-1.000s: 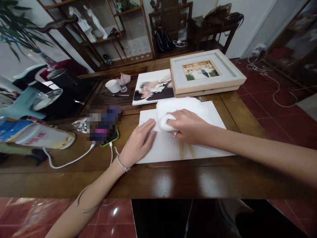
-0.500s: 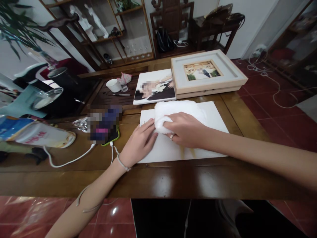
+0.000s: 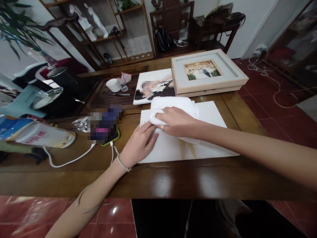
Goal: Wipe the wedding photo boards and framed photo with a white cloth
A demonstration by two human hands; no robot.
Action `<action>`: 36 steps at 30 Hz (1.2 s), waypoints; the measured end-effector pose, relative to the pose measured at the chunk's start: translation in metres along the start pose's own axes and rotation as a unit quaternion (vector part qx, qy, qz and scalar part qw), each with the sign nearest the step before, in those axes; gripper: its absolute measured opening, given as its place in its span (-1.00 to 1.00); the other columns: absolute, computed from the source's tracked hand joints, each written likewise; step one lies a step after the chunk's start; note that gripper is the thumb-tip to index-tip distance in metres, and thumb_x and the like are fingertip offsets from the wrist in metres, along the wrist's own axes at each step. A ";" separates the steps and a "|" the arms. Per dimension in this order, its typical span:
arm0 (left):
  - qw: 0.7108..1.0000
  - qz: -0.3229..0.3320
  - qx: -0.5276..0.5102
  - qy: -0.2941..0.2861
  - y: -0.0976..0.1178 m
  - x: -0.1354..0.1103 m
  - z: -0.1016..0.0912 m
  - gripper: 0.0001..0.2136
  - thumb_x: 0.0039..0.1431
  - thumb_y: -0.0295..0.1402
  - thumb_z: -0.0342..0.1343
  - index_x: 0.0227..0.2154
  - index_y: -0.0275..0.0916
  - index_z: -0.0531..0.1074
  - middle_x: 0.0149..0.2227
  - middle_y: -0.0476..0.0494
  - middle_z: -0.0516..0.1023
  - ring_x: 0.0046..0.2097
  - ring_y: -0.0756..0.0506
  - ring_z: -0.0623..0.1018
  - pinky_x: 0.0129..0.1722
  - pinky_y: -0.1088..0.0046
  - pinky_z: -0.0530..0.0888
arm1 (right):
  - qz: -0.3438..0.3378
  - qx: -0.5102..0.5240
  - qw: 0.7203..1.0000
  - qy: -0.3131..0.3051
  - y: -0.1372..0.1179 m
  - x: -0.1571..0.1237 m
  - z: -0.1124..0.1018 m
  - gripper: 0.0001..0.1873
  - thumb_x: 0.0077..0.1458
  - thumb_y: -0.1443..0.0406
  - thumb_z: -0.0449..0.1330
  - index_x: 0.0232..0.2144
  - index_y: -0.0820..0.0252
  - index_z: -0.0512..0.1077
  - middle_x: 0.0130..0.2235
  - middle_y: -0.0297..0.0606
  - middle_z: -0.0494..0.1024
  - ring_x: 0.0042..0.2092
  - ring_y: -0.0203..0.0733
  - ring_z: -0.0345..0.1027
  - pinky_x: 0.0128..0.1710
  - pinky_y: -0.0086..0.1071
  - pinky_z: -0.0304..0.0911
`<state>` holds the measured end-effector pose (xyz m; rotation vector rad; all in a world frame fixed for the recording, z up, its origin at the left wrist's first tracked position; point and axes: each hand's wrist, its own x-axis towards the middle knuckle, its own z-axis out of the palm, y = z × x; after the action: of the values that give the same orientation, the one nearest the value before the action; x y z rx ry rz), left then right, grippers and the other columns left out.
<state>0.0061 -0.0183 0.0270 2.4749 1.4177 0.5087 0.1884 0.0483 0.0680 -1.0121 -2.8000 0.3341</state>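
Note:
A white cloth (image 3: 170,103) lies bunched on a flat white panel (image 3: 163,148) on the wooden table. My right hand (image 3: 177,121) grips the cloth, its fingers curled into the folded edge, and presses it against the panel's upper left part. A ring shows on that hand. My left hand (image 3: 140,143) rests flat on the panel's left edge, fingers stretched out, their tips touching or almost touching the cloth. Yellowish strips (image 3: 187,149) mark the panel near its front edge. The cloth and my right arm hide much of the panel.
Behind the panel lie a photo print (image 3: 155,86) and a pale wooden picture frame (image 3: 210,86). A phone (image 3: 112,138) with charging cables is at left, beside a white and blue package (image 3: 47,135). A white cup (image 3: 113,85) stands on the tea tray (image 3: 95,98).
My right hand has slid the cloth a little left and away from me across the panel, showing more of the yellowish strips. My left hand has stayed in place.

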 end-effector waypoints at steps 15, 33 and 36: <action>1.000 -0.006 0.015 0.004 -0.008 -0.005 0.006 -0.60 0.31 -0.37 -0.07 0.19 -0.25 0.26 0.27 -0.33 0.26 0.32 -0.28 0.22 0.25 -0.08 0.21 | -0.088 0.006 0.995 0.055 0.024 -0.069 0.018 -0.79 -0.06 0.46 0.13 -0.31 0.22 0.43 0.15 0.06 0.37 0.14 0.06 0.24 0.14 0.00 0.12; 1.000 -0.004 0.019 0.000 -0.008 -0.004 0.005 -0.61 0.31 -0.37 -0.07 0.17 -0.26 0.28 0.26 -0.34 0.27 0.31 -0.27 0.23 0.25 -0.06 0.23 | -0.108 0.011 0.993 0.043 -0.005 -0.105 0.025 -0.84 -0.04 0.40 0.18 -0.32 0.24 0.47 0.19 0.15 0.32 0.28 0.08 0.08 0.24 0.08 -0.01; 1.000 -0.005 0.018 0.007 -0.008 -0.004 0.005 -0.62 0.31 -0.36 -0.07 0.16 -0.26 0.29 0.25 -0.35 0.29 0.30 -0.27 0.25 0.24 -0.06 0.25 | -0.085 0.012 0.995 0.044 0.003 -0.101 0.018 -0.82 -0.03 0.42 0.17 -0.30 0.24 0.48 0.17 0.13 0.36 0.20 0.06 0.22 0.21 0.04 0.08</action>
<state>-0.0001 -0.0179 0.0188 2.4963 1.4568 0.5030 0.2631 -0.0178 0.0437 -0.7574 -2.7705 0.2945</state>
